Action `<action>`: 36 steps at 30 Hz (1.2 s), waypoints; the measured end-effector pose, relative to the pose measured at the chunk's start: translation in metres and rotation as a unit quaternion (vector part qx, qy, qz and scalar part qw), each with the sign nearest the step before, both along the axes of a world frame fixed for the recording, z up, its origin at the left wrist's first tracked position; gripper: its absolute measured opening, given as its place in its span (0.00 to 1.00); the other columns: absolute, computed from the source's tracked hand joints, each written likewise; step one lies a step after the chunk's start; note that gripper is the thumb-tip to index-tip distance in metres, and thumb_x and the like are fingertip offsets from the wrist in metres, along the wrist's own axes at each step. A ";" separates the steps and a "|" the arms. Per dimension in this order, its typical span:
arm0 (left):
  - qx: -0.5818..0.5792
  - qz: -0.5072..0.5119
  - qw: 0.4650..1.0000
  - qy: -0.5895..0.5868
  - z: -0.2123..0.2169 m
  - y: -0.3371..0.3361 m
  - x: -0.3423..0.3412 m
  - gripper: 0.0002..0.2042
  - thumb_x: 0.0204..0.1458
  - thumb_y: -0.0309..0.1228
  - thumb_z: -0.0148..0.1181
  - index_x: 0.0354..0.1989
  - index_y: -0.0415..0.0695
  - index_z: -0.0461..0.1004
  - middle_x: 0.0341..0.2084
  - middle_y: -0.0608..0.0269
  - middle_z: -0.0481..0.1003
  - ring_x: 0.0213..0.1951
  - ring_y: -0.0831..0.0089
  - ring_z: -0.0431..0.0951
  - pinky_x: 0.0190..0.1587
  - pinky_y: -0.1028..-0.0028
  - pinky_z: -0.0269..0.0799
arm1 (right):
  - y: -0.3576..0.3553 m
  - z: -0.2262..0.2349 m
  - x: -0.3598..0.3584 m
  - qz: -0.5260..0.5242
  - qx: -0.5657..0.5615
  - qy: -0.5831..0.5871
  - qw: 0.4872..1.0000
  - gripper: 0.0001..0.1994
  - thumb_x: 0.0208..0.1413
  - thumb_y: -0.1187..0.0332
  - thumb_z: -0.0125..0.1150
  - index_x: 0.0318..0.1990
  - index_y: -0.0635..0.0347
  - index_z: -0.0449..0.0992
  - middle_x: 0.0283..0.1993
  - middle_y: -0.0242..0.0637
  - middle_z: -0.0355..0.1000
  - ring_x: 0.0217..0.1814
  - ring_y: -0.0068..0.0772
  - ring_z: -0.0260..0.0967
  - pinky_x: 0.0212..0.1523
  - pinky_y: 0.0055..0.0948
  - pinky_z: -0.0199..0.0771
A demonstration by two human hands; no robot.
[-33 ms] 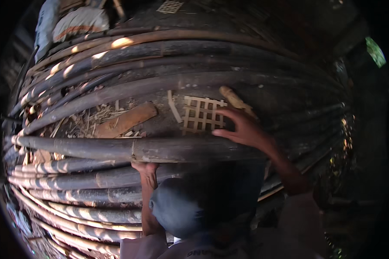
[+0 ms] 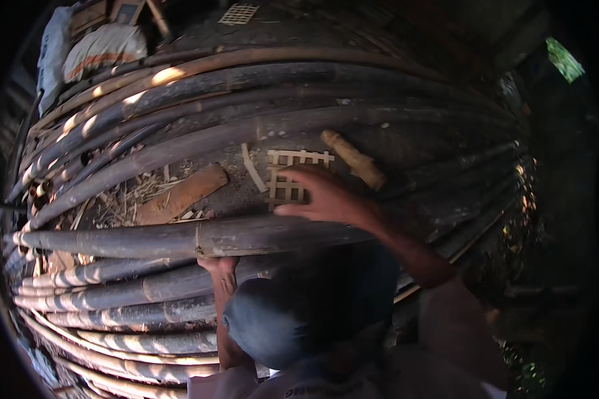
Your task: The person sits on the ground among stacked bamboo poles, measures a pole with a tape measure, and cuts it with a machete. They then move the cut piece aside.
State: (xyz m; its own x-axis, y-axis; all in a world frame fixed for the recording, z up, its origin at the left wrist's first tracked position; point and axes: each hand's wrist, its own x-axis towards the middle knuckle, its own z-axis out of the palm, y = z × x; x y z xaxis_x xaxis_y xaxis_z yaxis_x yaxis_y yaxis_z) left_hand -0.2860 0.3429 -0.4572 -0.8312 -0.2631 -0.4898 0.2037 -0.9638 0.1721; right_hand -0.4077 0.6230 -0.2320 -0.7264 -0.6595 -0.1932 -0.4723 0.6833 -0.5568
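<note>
Head view: right hand (image 2: 323, 199) spread wide, palm down, over small pale bamboo lattice panel (image 2: 287, 174), position unchanged from the other frame; left hand (image 2: 221, 274) presses beneath long dark bamboo pole (image 2: 180, 239), grip not discernible; tan wooden block (image 2: 183, 194) lies left.

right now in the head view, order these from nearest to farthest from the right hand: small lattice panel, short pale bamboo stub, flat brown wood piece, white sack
1. Small lattice panel: directly under the right hand, partly covered by the fingers.
2. Short pale bamboo stub: just above and to the right of the hand.
3. Flat brown wood piece: off to the left, among dry scraps.
4. White sack: far upper left, beyond the poles.
</note>
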 end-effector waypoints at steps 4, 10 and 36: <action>0.045 -0.118 0.990 0.068 -0.042 0.036 0.010 0.29 0.59 0.53 0.51 0.64 0.50 0.67 0.61 0.58 0.70 0.63 0.57 0.68 0.67 0.53 0.61 | -0.172 -0.093 0.023 0.141 0.001 -0.031 0.990 0.62 0.37 0.32 0.72 0.73 0.64 0.49 0.68 0.57 0.60 0.71 0.52 0.58 0.67 0.64 0.56; 0.121 -0.162 0.979 0.037 -0.014 0.072 0.007 0.25 0.60 0.48 0.52 0.62 0.46 0.67 0.59 0.53 0.70 0.61 0.57 0.69 0.65 0.56 0.63 | -0.239 -0.171 0.016 0.099 -0.050 -0.078 0.991 0.59 0.23 0.42 0.82 0.61 0.75 0.61 0.55 0.58 0.72 0.57 0.52 0.72 0.57 0.42 0.74; 0.046 0.121 0.986 -0.101 -0.039 -0.198 -0.176 0.59 0.40 0.85 0.34 0.71 0.47 0.56 0.69 0.49 0.61 0.68 0.50 0.60 0.67 0.39 0.55 | 0.304 -0.118 -0.056 -0.110 0.392 0.166 0.898 0.48 0.41 0.57 0.78 0.69 0.56 0.54 0.65 0.44 0.61 0.67 0.49 0.64 0.68 0.47 0.64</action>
State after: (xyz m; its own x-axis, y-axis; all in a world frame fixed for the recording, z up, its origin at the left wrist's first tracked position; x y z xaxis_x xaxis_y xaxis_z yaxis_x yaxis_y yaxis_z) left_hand -0.4625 0.1452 -0.4960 -0.6316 -0.3896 -0.6703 0.4008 -0.9042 0.1479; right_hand -0.4632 0.9272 -0.3504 -0.9259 -0.2496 -0.2837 -0.3295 0.9008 0.2828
